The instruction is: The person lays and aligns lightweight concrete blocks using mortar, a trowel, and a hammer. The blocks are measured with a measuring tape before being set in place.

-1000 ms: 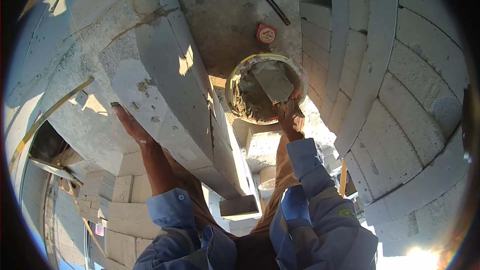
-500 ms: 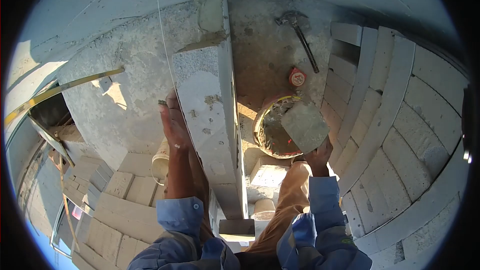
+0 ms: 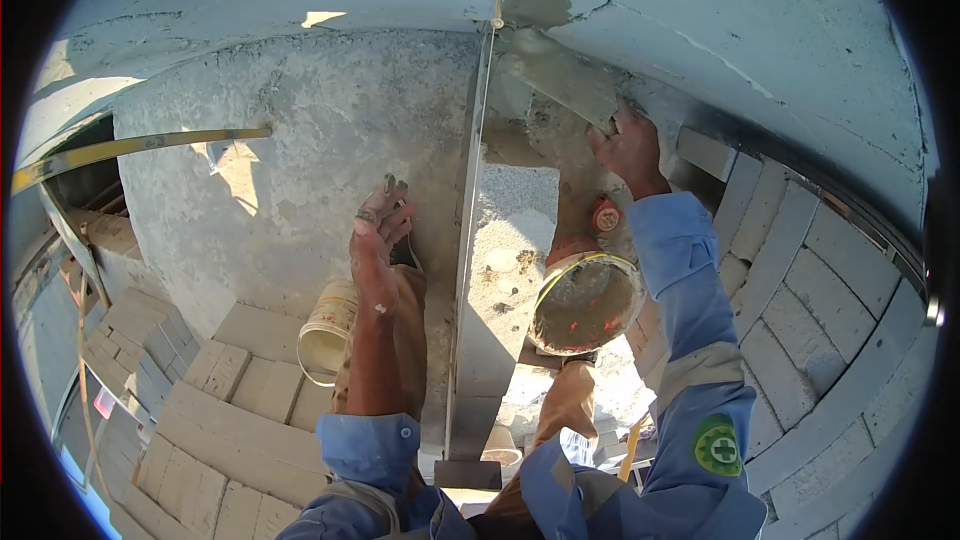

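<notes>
My right hand [image 3: 632, 150] grips a trowel [image 3: 565, 78], its flat grey blade angled over the far end of the block wall [image 3: 510, 270], close to the wall behind. My left hand [image 3: 378, 235] is open on the left side of the block wall, fingers apart and smeared with mortar, holding nothing. A bucket [image 3: 588, 305] of wet mortar stands right of the block wall, nearer me than the trowel. Between that bucket and my right hand lies a red tape measure [image 3: 606, 214].
A taut line [image 3: 482, 110] runs along the block wall from a nail [image 3: 497, 22] at the far wall. Stacked blocks [image 3: 830, 310] rise on the right, more blocks [image 3: 230, 420] at lower left. A pale bucket [image 3: 328, 335] lies tipped by my left forearm. A yellow strip [image 3: 140, 152] juts from the left.
My right hand has carried the trowel from over the mortar bucket to the far end of the block wall. My left hand has spread its fingers and shifted slightly right. The view has shifted.
</notes>
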Tool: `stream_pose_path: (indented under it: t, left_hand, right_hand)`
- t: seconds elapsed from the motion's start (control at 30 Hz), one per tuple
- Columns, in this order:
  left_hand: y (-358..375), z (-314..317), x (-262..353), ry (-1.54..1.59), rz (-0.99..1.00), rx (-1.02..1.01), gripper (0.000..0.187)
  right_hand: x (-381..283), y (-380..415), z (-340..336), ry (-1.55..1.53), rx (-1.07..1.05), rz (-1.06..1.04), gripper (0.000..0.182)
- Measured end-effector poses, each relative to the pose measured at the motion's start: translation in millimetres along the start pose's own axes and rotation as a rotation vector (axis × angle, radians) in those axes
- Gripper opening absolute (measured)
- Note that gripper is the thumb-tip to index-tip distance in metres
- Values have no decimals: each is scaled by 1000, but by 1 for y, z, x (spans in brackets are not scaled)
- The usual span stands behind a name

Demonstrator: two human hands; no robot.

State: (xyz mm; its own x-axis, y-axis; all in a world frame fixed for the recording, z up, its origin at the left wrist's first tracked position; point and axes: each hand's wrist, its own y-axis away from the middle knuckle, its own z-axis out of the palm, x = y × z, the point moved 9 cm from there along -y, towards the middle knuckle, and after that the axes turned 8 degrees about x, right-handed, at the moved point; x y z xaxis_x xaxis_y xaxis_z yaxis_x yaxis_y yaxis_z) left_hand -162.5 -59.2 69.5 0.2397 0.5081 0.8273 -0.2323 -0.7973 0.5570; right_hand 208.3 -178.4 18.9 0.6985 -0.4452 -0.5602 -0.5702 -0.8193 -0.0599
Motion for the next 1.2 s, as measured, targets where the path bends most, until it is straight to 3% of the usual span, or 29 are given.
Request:
stream_pose_path:
  t: [0.2,0.37,0.7,0.8,0.87,0.97,1.1,1.2]
  left_hand:
    - [-8,-3,11,3,-17,10,86]
    - [-9,2,11,10,-10,8,87]
    - [-9,9,2,15,-40,11,87]
    - [-9,8,3,-12,-40,22,88]
    - [-9,8,3,-8,-38,26,89]
    - [-9,9,3,-12,-38,24,90]
    - [-9,10,1,-16,-52,18,92]
    - [-10,9,2,-8,-41,10,92]
  right_hand:
    - [24,-17,28,29,-98,158,46]
    - [-1,-42,-3,19,-225,141,43]
    - [-47,-57,-75,-34,-166,-4,42]
    - [-33,-59,-85,-84,-296,112,40]
    - [-33,-61,-94,-94,-399,201,16]
    - [-81,-72,-124,-263,-343,149,14]
    - [-84,-63,-153,-252,-419,187,17]
    - [-91,-46,-162,-260,-350,179,16]
